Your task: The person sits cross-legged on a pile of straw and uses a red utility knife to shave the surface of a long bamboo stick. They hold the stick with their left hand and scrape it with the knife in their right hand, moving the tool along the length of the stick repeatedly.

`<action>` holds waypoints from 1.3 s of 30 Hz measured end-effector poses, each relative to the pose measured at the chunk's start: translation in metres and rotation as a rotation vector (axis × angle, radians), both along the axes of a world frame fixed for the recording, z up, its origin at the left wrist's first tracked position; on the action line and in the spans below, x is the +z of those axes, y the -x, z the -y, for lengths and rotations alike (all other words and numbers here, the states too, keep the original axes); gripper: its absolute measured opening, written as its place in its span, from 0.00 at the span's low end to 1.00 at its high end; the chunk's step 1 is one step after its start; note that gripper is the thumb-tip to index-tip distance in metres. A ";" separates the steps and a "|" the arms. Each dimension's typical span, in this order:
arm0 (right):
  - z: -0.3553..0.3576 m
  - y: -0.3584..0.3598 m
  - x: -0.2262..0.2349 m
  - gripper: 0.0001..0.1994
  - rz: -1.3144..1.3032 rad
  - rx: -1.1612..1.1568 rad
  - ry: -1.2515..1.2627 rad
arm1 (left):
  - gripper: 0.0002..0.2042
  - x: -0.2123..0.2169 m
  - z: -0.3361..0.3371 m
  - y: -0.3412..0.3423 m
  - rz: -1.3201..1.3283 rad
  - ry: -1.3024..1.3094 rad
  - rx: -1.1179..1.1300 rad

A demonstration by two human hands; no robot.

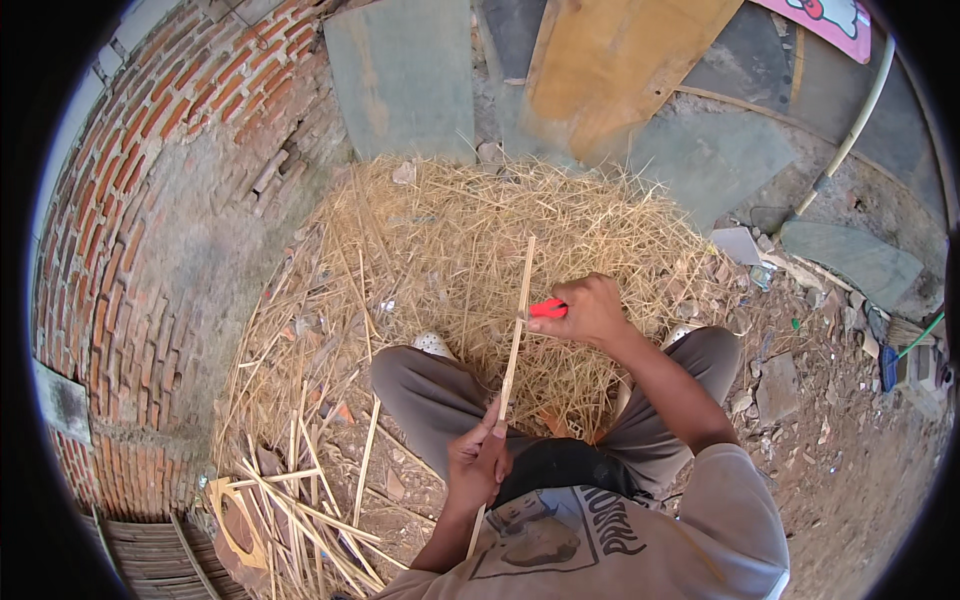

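Strip (516, 330) of bamboo, mid-frame, seemingly light, stiff, splintery, best gripped low: left hand (477, 462) is clasping its lower end while right hand (590, 308), fist closed, is pressing red-handled knife (547, 308) against it above shavings (450, 250).

free: above straw heap (440, 230) ahead | blocked: brick wall (150, 200) left, leaning boards (610, 70) beyond, knees below
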State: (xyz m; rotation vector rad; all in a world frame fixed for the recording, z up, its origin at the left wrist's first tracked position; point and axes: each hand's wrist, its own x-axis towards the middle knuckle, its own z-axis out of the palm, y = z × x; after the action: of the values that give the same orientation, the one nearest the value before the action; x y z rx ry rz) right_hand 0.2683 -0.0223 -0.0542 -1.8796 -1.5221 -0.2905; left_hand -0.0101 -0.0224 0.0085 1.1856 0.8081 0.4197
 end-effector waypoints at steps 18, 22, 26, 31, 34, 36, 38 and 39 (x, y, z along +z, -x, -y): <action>0.009 0.011 -0.008 0.35 -0.085 0.069 0.099 | 0.18 -0.002 -0.014 0.017 -0.020 -0.121 0.085; 0.006 0.048 0.006 0.32 -0.144 0.217 0.032 | 0.18 0.000 -0.015 0.006 -0.032 -0.158 0.022; 0.007 0.039 0.006 0.32 -0.098 0.213 -0.024 | 0.18 0.001 -0.010 -0.005 -0.015 -0.154 0.008; 0.001 -0.007 0.003 0.32 -0.106 -0.097 0.079 | 0.18 -0.009 -0.002 -0.009 -0.047 -0.163 -0.012; -0.001 -0.022 0.004 0.36 -0.091 -0.204 0.132 | 0.18 -0.012 -0.001 -0.008 -0.024 -0.124 -0.019; 0.007 0.009 0.007 0.35 -0.105 -0.027 0.164 | 0.18 -0.013 -0.004 -0.008 0.016 -0.074 0.013; 0.014 0.029 0.014 0.35 -0.082 0.083 0.120 | 0.18 -0.004 -0.010 -0.012 -0.031 -0.154 -0.011; 0.015 0.039 0.016 0.34 -0.059 0.111 0.056 | 0.18 0.001 -0.012 -0.011 -0.060 -0.194 -0.018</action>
State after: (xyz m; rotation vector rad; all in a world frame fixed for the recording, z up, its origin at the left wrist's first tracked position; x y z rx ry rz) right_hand 0.2295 -0.0378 -0.0383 -1.8220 -1.6025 -0.1424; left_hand 0.0009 -0.0105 0.0100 1.3900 0.8221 0.4572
